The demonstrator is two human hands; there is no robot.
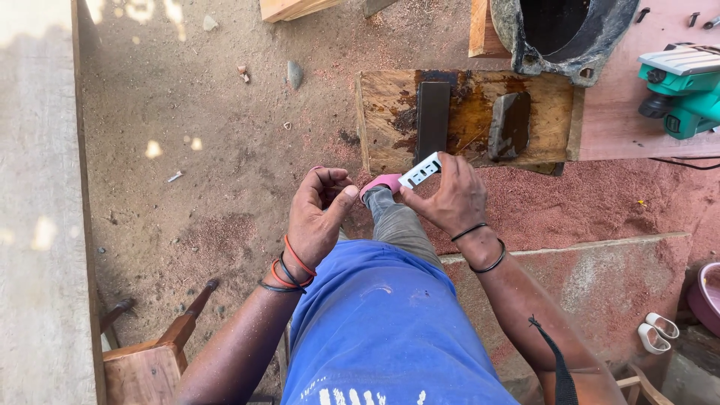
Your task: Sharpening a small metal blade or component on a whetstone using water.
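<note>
Sandy ground (210, 150) strewn with reddish sawdust, seen from above. Along the left edge, a pale plank (37, 225). Up right, a pinkish bench top (637, 112) carrying a green power planer (679, 90) and a black tub (562, 30). Just beside it, a stained board (465, 112) bearing a dark sharpening stone (433, 120) and a second dark block (510, 124). Low right, a dusty slab (600, 277). Bottom left, a wooden stool (142, 367). In the middle, a blue shirt (382, 330) and a grey trouser leg ending in a pink shoe (381, 182).

Right hand (450, 199) closed round a small white blade (420, 170), pinched between thumb and fingers, held just above the shoe and before the board's near edge. Left hand (321, 214) half curled, fingers bent inward, holding nothing visible, just beside the shoe and apart from the blade. Red and black bands on the left wrist, black bands on the right.
</note>
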